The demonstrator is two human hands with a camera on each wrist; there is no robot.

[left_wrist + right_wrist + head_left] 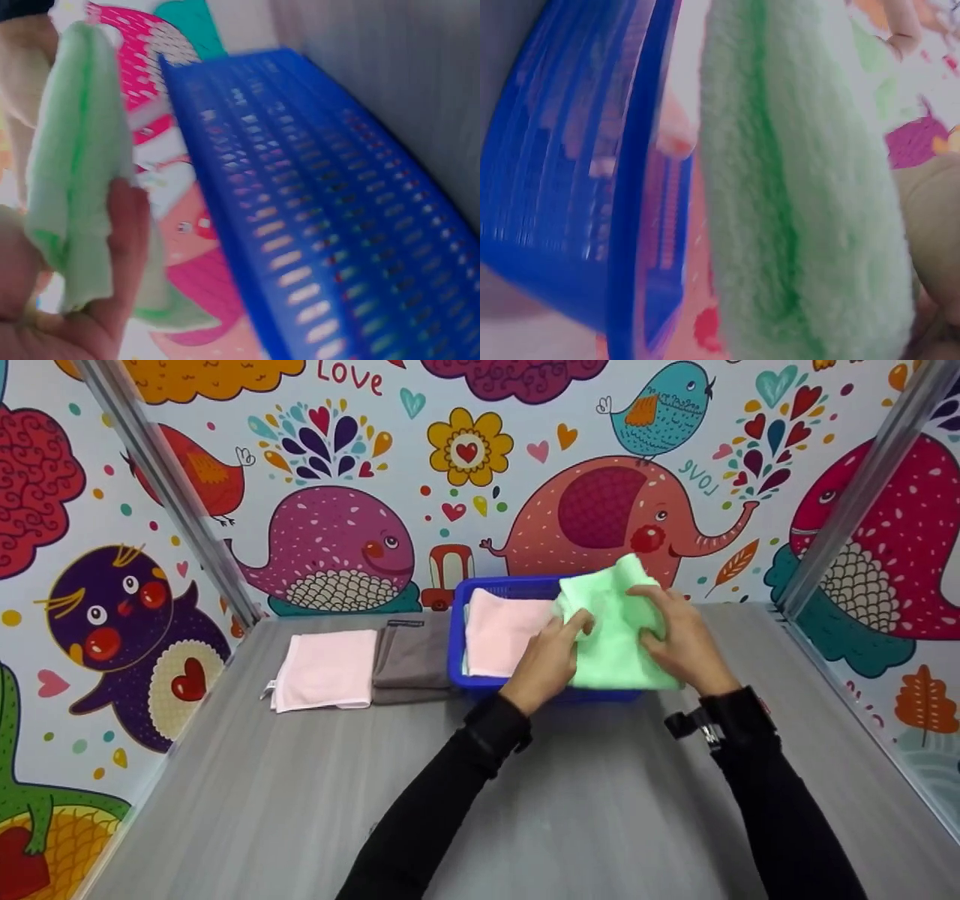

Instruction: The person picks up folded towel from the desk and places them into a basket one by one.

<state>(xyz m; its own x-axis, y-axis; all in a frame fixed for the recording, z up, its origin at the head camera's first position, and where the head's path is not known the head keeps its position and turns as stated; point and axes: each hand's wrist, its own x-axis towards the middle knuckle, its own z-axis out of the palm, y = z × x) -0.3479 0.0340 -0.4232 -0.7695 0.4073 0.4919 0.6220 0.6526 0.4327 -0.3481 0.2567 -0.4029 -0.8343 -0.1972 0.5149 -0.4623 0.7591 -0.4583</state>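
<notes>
A folded light green towel [615, 641] is held up above the right part of a blue plastic basket [455, 649]. My left hand [546, 661] pinches its left edge; the left wrist view shows the towel's thick fold [79, 165] between thumb and fingers. The right hand [686, 641] grips the towel's right side, with fingers on top and thumb lower down. Inside the basket, at its left, lies a folded pink towel [504, 637]. The held towel hides the basket's right part. In the right wrist view the towel hangs beside the basket wall [555, 172].
Left of the basket, a folded grey-brown towel [412, 664] lies against it. Further left is another folded pink towel [326, 669] with a small tag. All stand on a grey tabletop [300, 795], bounded by printed cartoon panels [465, 532] at the back and sides.
</notes>
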